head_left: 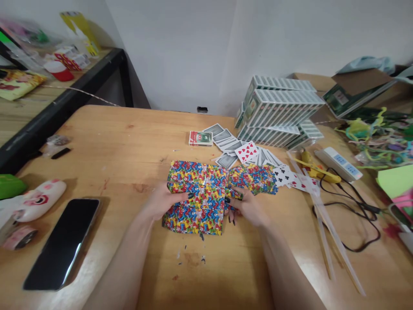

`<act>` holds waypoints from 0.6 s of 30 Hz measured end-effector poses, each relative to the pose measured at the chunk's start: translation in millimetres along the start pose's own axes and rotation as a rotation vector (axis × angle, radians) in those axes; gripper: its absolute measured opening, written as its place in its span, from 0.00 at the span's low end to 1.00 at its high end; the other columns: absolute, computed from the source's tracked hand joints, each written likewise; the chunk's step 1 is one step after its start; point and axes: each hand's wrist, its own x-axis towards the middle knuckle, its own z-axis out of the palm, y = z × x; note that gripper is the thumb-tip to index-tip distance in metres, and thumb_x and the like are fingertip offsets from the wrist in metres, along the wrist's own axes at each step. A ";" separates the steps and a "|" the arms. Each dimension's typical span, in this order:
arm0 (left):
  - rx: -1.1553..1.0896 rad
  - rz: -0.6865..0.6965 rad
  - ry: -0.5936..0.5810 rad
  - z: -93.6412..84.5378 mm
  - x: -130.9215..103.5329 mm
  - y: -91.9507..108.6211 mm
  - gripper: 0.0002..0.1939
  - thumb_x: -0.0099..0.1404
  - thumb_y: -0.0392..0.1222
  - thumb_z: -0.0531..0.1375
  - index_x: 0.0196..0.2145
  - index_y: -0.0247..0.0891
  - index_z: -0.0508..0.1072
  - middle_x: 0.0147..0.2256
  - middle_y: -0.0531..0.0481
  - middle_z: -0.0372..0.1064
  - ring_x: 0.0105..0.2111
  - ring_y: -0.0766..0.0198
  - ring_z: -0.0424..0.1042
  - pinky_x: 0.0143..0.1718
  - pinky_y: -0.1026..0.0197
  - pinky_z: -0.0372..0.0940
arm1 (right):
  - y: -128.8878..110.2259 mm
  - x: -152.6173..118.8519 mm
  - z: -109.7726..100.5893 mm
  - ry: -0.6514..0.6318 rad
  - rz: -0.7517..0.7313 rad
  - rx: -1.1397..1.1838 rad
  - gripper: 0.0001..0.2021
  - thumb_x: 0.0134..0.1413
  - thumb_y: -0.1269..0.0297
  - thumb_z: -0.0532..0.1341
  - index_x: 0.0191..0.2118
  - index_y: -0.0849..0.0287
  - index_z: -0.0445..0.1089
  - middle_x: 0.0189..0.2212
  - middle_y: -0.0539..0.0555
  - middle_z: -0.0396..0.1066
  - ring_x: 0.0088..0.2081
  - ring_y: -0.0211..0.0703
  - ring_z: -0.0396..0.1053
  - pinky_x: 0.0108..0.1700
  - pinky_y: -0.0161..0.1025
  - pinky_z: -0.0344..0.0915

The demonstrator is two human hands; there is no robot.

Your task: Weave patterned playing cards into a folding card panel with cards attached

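A panel [211,219] of several brightly patterned cards, side by side in rows, lies in front of me with seams between them. My left hand [161,200] grips its left edge, thumb on top and the other fingers hidden. At the right edge, my right hand [248,207] pinches a patterned card flap [237,195], thumb above and some dark-nailed fingers showing below. More loose patterned cards [254,177] lie just beyond my right hand. Past them, ordinary playing cards are spread out, with a heart card [247,152] face up.
Boxed card packs [284,107] are stacked at the back right, near a single card box [200,138]. On the right lie a glue gun [318,168], a power strip [338,163], a cable and clear glue sticks [335,245]. A phone [63,245] lies left.
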 end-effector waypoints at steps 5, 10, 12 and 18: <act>-0.027 -0.005 -0.006 -0.9 -0.6 0.8 0.20 0.39 0.37 0.68 0.34 0.34 0.73 0.31 0.47 0.76 0.33 0.52 0.74 0.37 0.51 0.68 | -0.8 0.8 1.2 0.008 -0.015 0.008 0.13 0.44 0.55 0.61 0.28 0.59 0.60 0.17 0.47 0.69 0.12 0.34 0.64 0.11 0.29 0.61; -0.051 0.003 -0.019 -9.2 -0.8 3.2 0.21 0.39 0.34 0.68 0.35 0.34 0.73 0.31 0.48 0.76 0.33 0.54 0.74 0.39 0.52 0.67 | -5.8 -0.4 -1.7 -0.050 -0.035 0.001 0.14 0.44 0.54 0.61 0.27 0.61 0.63 0.18 0.50 0.71 0.15 0.36 0.68 0.16 0.31 0.65; -0.056 0.013 -0.020 -11.5 -1.2 4.2 0.20 0.39 0.34 0.68 0.35 0.34 0.73 0.31 0.48 0.76 0.32 0.54 0.74 0.39 0.52 0.67 | -6.5 -0.6 -3.0 -0.053 -0.022 -0.010 0.15 0.44 0.53 0.61 0.23 0.62 0.63 0.17 0.51 0.70 0.15 0.35 0.67 0.16 0.30 0.65; -0.067 0.041 0.013 -9.2 -1.5 3.5 0.21 0.38 0.33 0.68 0.34 0.33 0.73 0.31 0.47 0.76 0.32 0.53 0.74 0.39 0.51 0.68 | 0.5 2.1 -0.7 0.032 -0.036 0.044 0.17 0.41 0.51 0.62 0.22 0.61 0.61 0.14 0.48 0.68 0.11 0.34 0.64 0.12 0.29 0.60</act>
